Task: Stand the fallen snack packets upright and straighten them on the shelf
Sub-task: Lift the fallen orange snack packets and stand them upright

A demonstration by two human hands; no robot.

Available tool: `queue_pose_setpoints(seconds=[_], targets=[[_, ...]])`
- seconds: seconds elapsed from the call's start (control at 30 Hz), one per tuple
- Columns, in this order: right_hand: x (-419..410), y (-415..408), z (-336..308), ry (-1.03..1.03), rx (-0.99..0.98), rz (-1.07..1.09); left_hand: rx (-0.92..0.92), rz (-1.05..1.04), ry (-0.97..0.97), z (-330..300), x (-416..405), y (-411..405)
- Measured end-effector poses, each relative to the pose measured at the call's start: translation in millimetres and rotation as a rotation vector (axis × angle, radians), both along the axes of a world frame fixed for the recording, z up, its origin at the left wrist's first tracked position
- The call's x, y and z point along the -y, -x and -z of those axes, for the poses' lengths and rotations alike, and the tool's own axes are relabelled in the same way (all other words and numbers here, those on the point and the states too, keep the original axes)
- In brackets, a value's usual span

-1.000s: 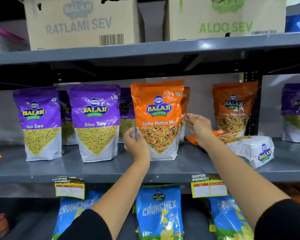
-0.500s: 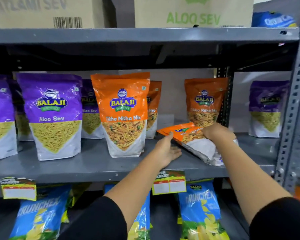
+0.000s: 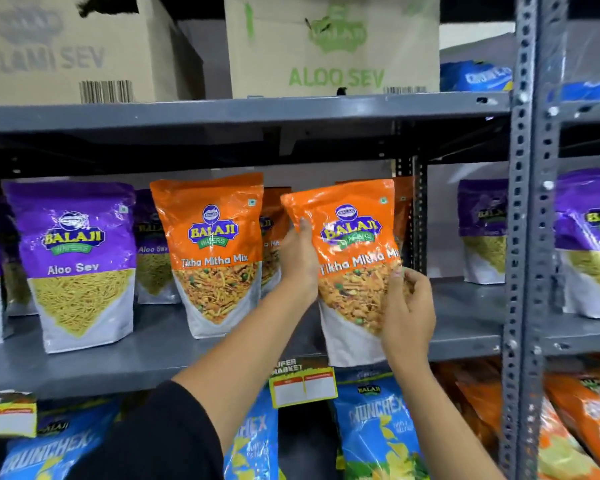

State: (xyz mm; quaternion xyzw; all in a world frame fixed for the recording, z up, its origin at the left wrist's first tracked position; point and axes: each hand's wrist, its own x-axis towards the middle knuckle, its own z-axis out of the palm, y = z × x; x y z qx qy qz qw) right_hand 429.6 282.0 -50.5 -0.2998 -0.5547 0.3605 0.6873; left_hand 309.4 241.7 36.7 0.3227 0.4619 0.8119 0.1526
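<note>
My left hand (image 3: 300,261) grips the upper left edge of the orange Tikha Mitha Mix packet (image 3: 352,268), thumb on its face. My right hand (image 3: 407,311) cups the lower right side, fingers curled round the edge. Packet sits between both hands, tilted slightly, its white base at the front lip of the shelf (image 3: 146,355); whether it touches, I cannot tell. Feels like a light job: glossy, slippery film, loose crushable contents. Best held by the edges. An upright twin (image 3: 213,254) stands just left.
</note>
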Motion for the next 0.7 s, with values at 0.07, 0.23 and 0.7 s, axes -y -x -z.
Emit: queue_pose_setpoints(seconds=[0.07, 0.23, 0.7], targets=[[-6.4, -9.7, 2.5, -0.016, -0.023, -0.331, -0.054, 0.042, -0.027, -17.6, 9.6, -6.3], [-20.9, -13.0, 18.2, -0.082, 0.244, -0.715, -0.159, 0.019, -0.011, -40.9, 22.9, -11.1], [-74.4, 5.0, 10.2, -0.092, 0.539, -0.528, -0.167, -0.061, 0.212, 34.8, -25.9, 15.2]])
